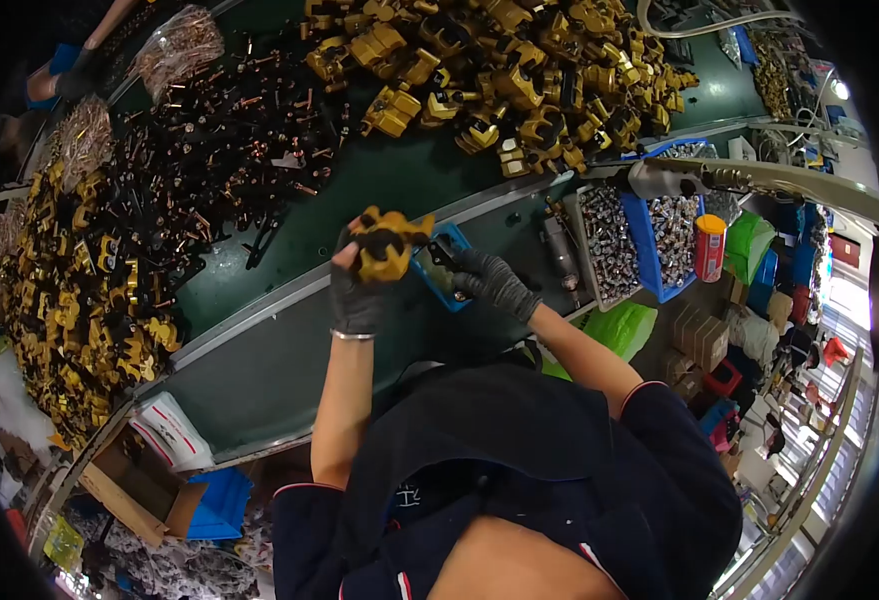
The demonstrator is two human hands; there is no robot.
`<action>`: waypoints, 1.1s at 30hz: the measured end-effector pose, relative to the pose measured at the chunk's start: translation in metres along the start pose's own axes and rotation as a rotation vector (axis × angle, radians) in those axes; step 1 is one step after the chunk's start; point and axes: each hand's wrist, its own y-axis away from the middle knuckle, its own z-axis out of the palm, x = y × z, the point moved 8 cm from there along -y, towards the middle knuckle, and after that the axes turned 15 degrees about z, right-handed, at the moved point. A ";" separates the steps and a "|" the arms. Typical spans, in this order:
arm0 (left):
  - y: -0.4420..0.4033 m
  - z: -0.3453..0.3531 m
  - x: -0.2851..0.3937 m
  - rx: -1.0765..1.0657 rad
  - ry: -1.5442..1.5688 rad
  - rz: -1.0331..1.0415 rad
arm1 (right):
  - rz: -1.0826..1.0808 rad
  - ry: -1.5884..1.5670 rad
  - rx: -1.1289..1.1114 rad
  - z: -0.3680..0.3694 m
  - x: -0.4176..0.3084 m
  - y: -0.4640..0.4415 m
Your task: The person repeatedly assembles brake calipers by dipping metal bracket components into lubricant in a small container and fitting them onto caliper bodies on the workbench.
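We count 2 gloved hands on the job: our L hand (357,290) has its fingers closed round 1 gold part (384,247) w/ a dark middle, held up over the edge of the green bench; our R hand (497,284) is bent over 1 small blue tray (436,289), just beside the part, but we can't tell if its fingers grip anything. Tray contents mostly hidden, too unclear to ID. Bins to the R: 1 pale bin (586,262) full of small shiny metal pcs, 1 blue bin (645,250) next to it w/ similar pcs, & 1 more blue bin partly hidden behind. Also 1 red canister (710,252) w/ yellow lid by the blue bin, & 1 power tool (560,250) lying L of the pale bin. Heaps: 2 of gold parts, 1 far side (519,80), 1 far L; too many pcs to count. Betw. them, 1 spread of dark pcs (229,140) w/ coppery bits. Lower L, 1 open cardboard box (124,500).
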 end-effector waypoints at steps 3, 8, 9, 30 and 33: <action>0.051 -0.029 0.020 0.102 0.158 0.027 | 0.036 0.313 -0.006 0.012 0.021 -0.024; 0.096 -0.080 0.026 0.264 -0.157 -0.058 | 0.131 0.355 0.130 0.016 -0.010 -0.009; 0.102 -0.084 0.024 0.286 -0.217 -0.087 | 0.127 0.367 0.119 0.015 -0.019 -0.002; 0.096 -0.005 0.050 -0.060 -0.915 0.164 | -0.098 0.217 -0.123 0.058 -0.101 0.060; 0.101 -0.001 0.050 -0.037 -0.960 0.110 | -0.131 0.317 -0.104 0.059 -0.093 0.057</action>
